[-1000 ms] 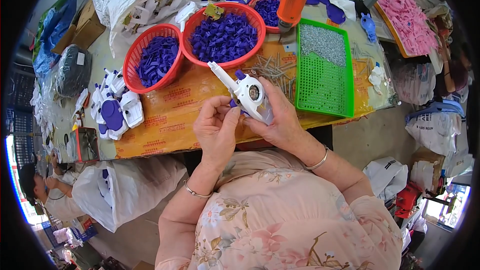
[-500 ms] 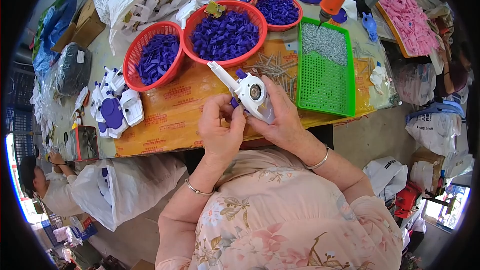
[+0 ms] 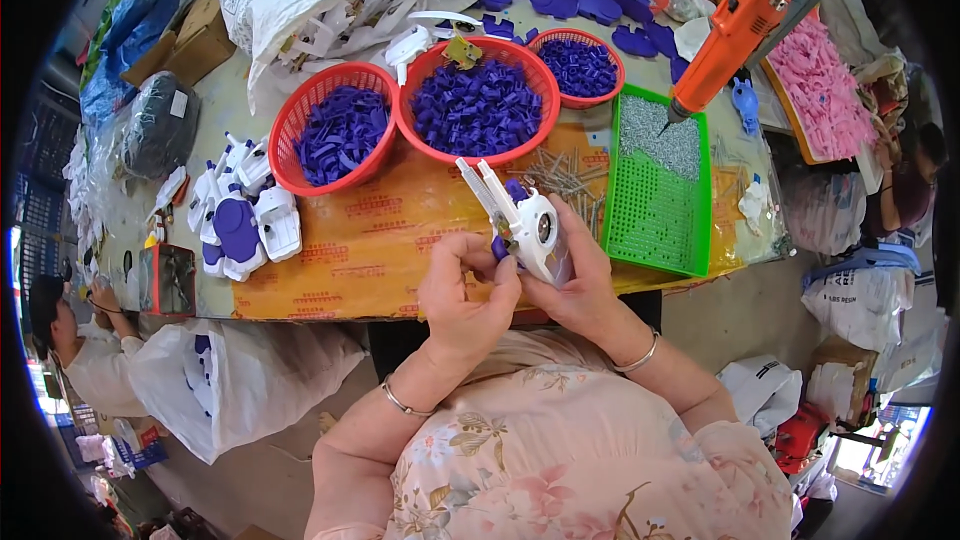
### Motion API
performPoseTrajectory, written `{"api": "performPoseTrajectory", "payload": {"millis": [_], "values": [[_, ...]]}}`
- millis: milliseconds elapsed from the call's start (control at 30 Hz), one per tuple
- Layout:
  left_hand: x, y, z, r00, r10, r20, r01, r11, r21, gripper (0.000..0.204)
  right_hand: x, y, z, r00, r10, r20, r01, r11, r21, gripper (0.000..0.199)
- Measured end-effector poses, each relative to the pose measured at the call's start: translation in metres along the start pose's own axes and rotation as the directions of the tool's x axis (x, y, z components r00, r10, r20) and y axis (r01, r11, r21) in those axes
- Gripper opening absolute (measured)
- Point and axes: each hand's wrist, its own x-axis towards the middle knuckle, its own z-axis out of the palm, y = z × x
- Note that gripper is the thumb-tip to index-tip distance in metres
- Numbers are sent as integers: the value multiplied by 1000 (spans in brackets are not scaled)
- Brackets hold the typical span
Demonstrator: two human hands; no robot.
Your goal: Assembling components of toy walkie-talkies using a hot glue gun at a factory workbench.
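Head view: white plastic housing (image 3: 537, 246) is up off the tabletop (image 3: 345, 265), over its near edge, tilted, two long prongs (image 3: 487, 195) pointing away and slightly left. Right hand (image 3: 585, 270) has fingers closed round the body's right side, carrying it. Left hand (image 3: 463, 292) has thumb and fingers pinched nearly together at a small purple tab (image 3: 500, 248) on the left flank; looks like a light grip on it, contact partly covered. Handling guess: light, stiff, smooth, a bit slippery; prongs look thin, likely the fragile bit. Best hold is the wide body near the round dark window (image 3: 545, 228), off the prongs and loose tab. Hard to read: housing underside and right fingers' far tips are hidden; can't tell if the tab is seated. Window contents too small to make out. Orange driver (image 3: 730, 40) is cut off at top.
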Motion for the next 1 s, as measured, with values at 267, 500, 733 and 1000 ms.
{"api": "performPoseTrajectory", "payload": {"millis": [267, 500, 733, 1000], "values": [[7, 7, -2, 999, -43, 34, 44, 998, -39, 36, -1, 4, 0, 1000, 22, 0, -22, 999, 41, 78], [13, 15, -4, 995, -33, 93, 34, 999, -5, 33, -1, 0, -1, 1000, 0, -12, 0, 1000, 21, 79], [17, 19, -7, 967, -180, 178, 195, 978, -68, 30, -2, 1, -1, 1000, -6, -26, 6, 1000, 7, 80], [19, 5, -9, 928, -283, 242, 330, 926, -182, 32, 0, -4, -3, 1000, -12, 0, 12, 1000, -25, 78]]}}
